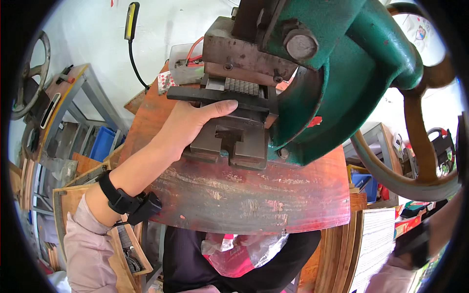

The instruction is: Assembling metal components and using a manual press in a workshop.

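My left hand [193,121] reaches up to a green hand press [364,88]. It is closed on a long dark metal bar [190,94] lying across the press bed, with the thumb stretched along the near side. The other fingers are mostly hidden behind and under the bar. Just past the bar sits a small silvery block with a grid of squares [242,87], below the heavy steel ram block [244,56]. A slotted steel base [249,149] is under it all. At the lower right, my blurred right forearm rises toward the handwheel [425,188]; that hand is beyond the picture's rim.
The press stands on a worn reddish wooden table [244,200]. Behind it are a clear plastic box [183,61] and a gooseneck lamp [132,22]. A clear and pink plastic bag [239,251] lies at my lap. Blue bins [101,143] and a wooden tray [132,249] are at the left.
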Demonstrator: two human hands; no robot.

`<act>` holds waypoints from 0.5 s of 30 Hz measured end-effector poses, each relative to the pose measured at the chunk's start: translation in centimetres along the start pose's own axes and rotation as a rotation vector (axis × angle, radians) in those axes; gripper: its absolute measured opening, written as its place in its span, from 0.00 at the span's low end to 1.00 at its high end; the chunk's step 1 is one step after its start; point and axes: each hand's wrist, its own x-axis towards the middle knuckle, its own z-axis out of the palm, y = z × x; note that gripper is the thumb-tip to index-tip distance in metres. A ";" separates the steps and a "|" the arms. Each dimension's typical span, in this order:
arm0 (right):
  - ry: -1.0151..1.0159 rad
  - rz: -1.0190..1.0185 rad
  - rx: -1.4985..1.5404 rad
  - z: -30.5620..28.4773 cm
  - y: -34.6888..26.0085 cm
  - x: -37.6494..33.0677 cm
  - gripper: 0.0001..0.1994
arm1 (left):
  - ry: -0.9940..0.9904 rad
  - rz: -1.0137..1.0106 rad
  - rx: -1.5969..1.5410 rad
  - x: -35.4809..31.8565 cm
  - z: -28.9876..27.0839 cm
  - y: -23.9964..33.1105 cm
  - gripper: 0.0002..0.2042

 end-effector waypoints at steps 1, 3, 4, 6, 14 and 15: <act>0.035 0.065 0.039 6.5 -2.7 -5.6 0.16 | 0.029 -0.044 0.025 0.4 -0.1 -0.4 0.27; 0.199 0.056 -0.025 2.7 1.4 -6.5 0.18 | -0.014 -0.001 -0.034 0.1 0.1 -0.2 0.26; 0.279 0.069 -0.036 -4.3 10.9 -2.8 0.20 | -0.024 0.033 -0.048 0.2 0.4 -0.2 0.26; 0.501 -0.265 0.210 5.5 17.6 -10.2 0.15 | -0.050 0.041 -0.037 0.5 1.1 -0.8 0.25; -0.370 -0.301 0.208 -9.1 6.2 9.5 0.19 | -0.005 0.019 0.059 -0.2 0.4 -0.4 0.29; -0.081 0.035 0.105 -3.5 -1.6 6.3 0.18 | 0.005 0.014 0.083 0.0 1.0 -0.2 0.29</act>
